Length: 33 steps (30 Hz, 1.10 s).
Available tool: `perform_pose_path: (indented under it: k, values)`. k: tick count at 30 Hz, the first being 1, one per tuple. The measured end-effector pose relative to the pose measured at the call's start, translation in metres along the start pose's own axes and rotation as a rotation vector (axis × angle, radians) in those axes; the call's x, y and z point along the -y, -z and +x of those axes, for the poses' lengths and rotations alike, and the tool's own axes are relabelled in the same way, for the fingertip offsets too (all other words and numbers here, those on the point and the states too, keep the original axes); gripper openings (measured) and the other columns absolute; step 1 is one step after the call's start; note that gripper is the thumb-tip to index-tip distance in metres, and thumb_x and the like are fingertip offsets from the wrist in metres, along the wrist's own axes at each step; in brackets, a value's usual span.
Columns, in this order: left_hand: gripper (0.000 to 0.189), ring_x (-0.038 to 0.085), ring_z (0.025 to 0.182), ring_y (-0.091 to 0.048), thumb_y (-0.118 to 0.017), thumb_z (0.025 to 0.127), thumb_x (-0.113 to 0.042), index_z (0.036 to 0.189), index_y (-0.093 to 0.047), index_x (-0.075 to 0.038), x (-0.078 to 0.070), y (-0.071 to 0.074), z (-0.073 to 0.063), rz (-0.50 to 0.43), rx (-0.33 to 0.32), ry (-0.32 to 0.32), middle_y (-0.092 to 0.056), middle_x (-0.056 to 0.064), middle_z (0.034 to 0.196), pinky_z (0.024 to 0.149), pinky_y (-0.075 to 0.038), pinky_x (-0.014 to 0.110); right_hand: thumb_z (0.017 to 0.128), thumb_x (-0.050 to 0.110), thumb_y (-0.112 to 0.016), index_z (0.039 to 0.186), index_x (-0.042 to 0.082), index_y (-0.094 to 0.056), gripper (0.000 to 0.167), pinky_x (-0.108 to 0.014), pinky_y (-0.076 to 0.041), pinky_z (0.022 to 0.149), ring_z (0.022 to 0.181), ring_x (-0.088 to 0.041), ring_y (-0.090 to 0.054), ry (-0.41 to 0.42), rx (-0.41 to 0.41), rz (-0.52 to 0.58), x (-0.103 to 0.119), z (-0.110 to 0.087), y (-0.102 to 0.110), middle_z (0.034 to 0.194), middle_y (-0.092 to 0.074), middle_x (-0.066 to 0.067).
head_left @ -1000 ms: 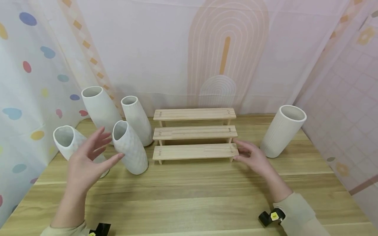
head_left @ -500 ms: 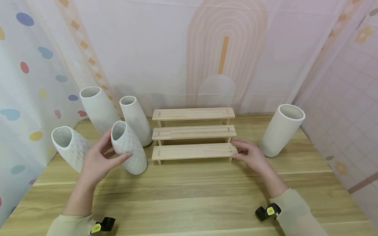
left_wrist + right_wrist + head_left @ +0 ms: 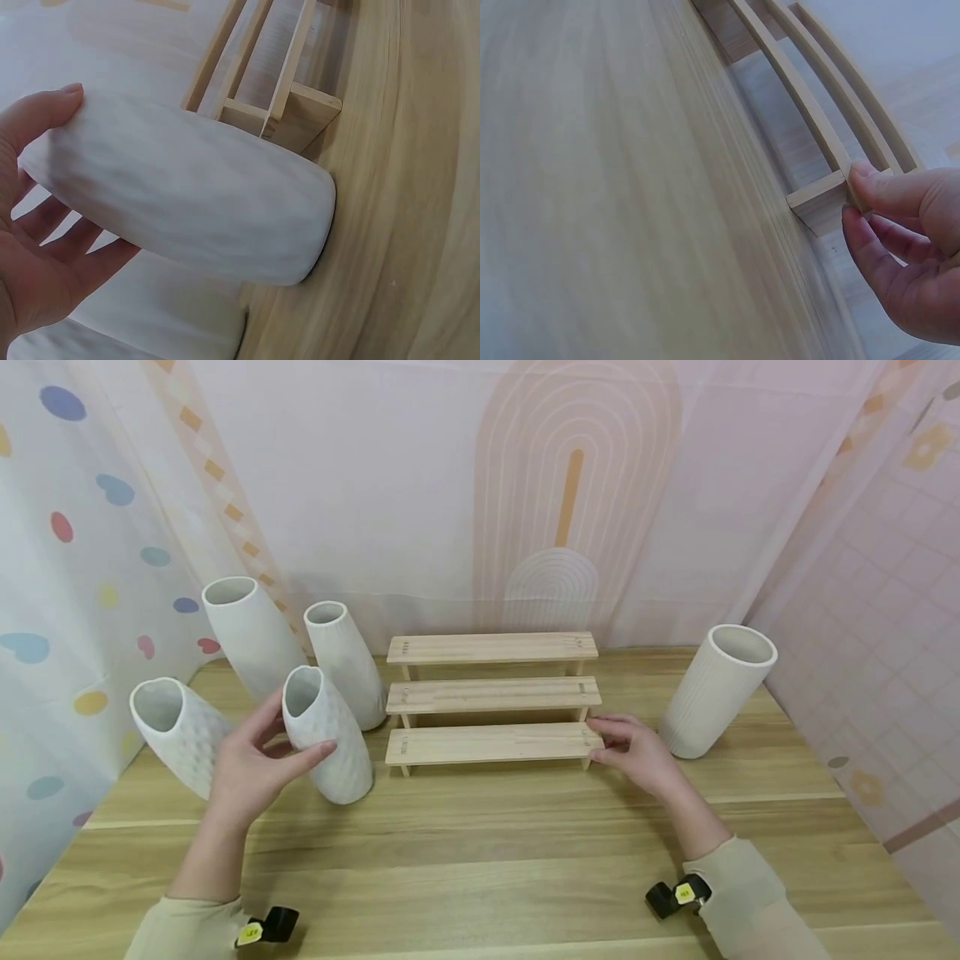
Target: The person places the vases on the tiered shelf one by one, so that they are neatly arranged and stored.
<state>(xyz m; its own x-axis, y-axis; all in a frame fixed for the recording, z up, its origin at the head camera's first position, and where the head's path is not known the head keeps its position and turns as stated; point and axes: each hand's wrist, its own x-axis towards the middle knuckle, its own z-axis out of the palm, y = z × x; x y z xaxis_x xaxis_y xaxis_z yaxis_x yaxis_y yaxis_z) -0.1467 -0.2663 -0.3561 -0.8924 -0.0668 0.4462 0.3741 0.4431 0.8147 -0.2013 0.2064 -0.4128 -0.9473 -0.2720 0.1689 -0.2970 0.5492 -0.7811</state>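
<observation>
We looked into a small curtained corner indoors, more like a staged booth than a working room, though we could not tell whether it stood in a home or a studio. A spotted curtain [image 3: 67, 702] hung on the left, a pale back curtain [image 3: 367, 485] printed with arches closed the far side, and a gridded, flowered curtain [image 3: 877, 627] walled the right. We saw a wood-grain table [image 3: 465, 868] fitted between them, bearing household décor: white vases [image 3: 708, 706] and a stepped wooden shelf [image 3: 493, 695].
</observation>
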Motion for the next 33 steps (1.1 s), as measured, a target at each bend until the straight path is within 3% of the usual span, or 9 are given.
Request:
perform_pose_path:
  k: [8,13,18,27,33]
  values:
    - [0.080,0.010,0.094,-0.063,-0.084,0.070,0.010,0.141,-0.057,-0.015,-0.025,0.001,0.001,-0.029,-0.085,0.010,-0.065,-0.005,0.116,0.075,-0.053,0.014,0.088,0.007,-0.075,0.129,-0.005,-0.062,0.045,-0.029,-0.050,0.079,0.099,-0.028,-0.059,0.003,0.000,-0.013,0.001,-0.001,0.001,0.130,-0.055,-0.022]
    - [0.079,0.014,0.091,-0.064,-0.085,0.069,0.009,0.138,-0.060,-0.017,-0.047,-0.011,0.005,-0.054,-0.120,-0.016,-0.066,0.000,0.112,0.074,-0.054,0.016,0.089,0.007,-0.075,0.129,-0.005,-0.062,0.044,-0.029,-0.050,0.079,0.098,-0.028,-0.058,0.000,0.001,-0.011,0.000,-0.001,0.002,0.130,-0.054,-0.021]
    - [0.075,0.016,0.092,-0.064,-0.086,0.070,0.005,0.136,-0.062,-0.021,-0.063,-0.034,0.009,-0.079,-0.116,-0.046,-0.067,-0.002,0.111,0.074,-0.055,0.019,0.088,0.006,-0.075,0.130,-0.005,-0.062,0.045,-0.029,-0.049,0.081,0.098,-0.027,-0.057,-0.009,0.007,0.000,0.000,0.000,0.002,0.130,-0.054,-0.020]
    - [0.072,0.019,0.090,-0.062,-0.090,0.070,-0.005,0.135,-0.063,-0.023,-0.076,-0.087,0.016,-0.150,-0.023,-0.069,-0.067,0.000,0.108,0.071,-0.057,0.026,0.089,0.008,-0.075,0.129,-0.005,-0.062,0.045,-0.028,-0.049,0.081,0.097,-0.026,-0.055,-0.018,0.014,0.000,0.002,0.001,0.003,0.129,-0.055,-0.020]
    - [0.074,0.022,0.094,-0.062,-0.092,0.069,-0.012,0.136,-0.061,-0.020,-0.085,-0.121,0.018,-0.168,0.030,-0.077,-0.066,0.002,0.112,0.074,-0.059,0.038,0.088,0.009,-0.076,0.129,-0.004,-0.063,0.045,-0.025,-0.049,0.078,0.098,-0.027,-0.057,-0.027,0.011,0.004,0.004,0.002,0.003,0.128,-0.055,-0.020]
